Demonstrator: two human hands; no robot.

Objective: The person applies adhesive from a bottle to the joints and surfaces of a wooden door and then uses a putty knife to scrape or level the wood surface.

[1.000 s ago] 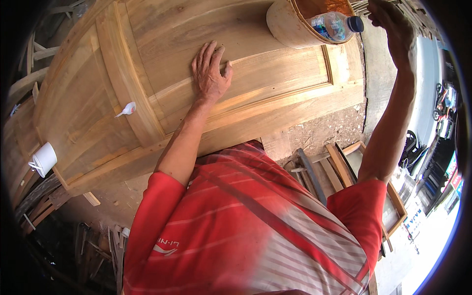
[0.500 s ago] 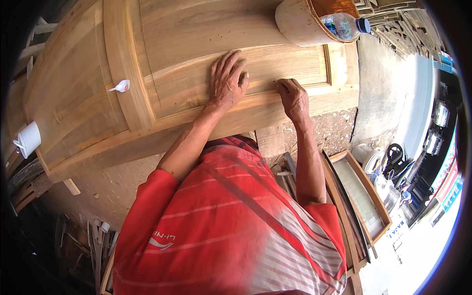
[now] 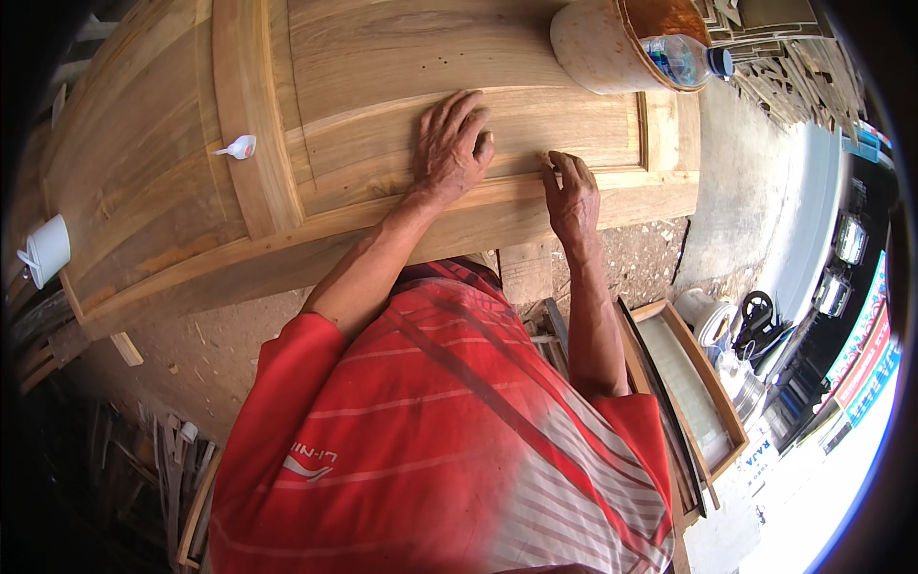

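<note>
A panelled wooden door lies flat in front of me. My left hand rests on its raised panel with the fingers spread and slightly curled, holding nothing. To its right, my right hand is at the panel's near edge, beside the frame moulding. Its thumb and forefinger are pinched together at the wood; whatever is between them is too small to make out. A small white glue bottle with a narrow nozzle lies on the door's cross rail, left of my hands.
On the door's far right stands a stained bucket with a clear plastic bottle leaning in it. A white tub sits at the left edge. Wood strips are piled far right. A framed panel leans near my right arm.
The whole view has shifted slightly. My right hand has slid a little to the left along the panel edge, still pinched. My left hand stays nearly in place on the panel.
</note>
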